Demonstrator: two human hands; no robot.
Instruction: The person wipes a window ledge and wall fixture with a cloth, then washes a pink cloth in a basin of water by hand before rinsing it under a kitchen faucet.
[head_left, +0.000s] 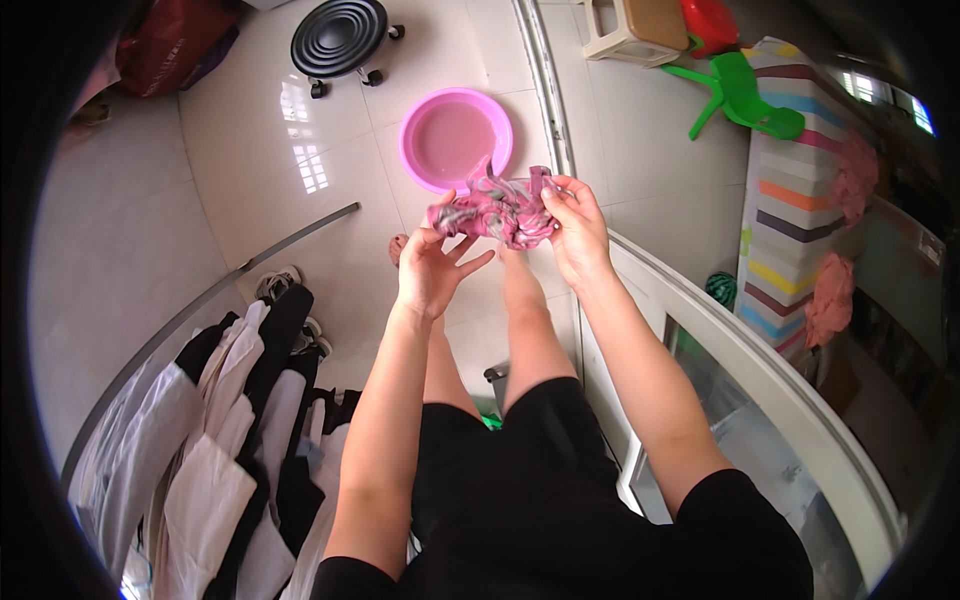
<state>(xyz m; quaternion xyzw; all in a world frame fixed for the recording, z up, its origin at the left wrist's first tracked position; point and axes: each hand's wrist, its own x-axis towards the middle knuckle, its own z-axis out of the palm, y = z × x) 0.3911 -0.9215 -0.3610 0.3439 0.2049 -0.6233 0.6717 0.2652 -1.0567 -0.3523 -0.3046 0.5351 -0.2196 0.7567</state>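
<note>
A crumpled pink and grey patterned cloth (499, 212) hangs bunched between my two hands. My left hand (433, 270) grips its left end between thumb and fingers, with other fingers spread below it. On the other side, my right hand (576, 225) pinches the cloth's right edge between thumb and fingers. Just beyond the cloth, on the tiled floor, stands a round pink basin (409, 142) with liquid in it. Part of the basin's near rim is hidden by the cloth.
Clothes (214, 480) hang from a grey rail (300, 229) at left, above shoes (277, 285). A black wheeled stool (337, 37) stands beyond. At right are a white-framed glazed door (720, 360), a green child's chair (750, 97) and a striped covering (795, 187). A metal floor track (546, 82) runs past the basin.
</note>
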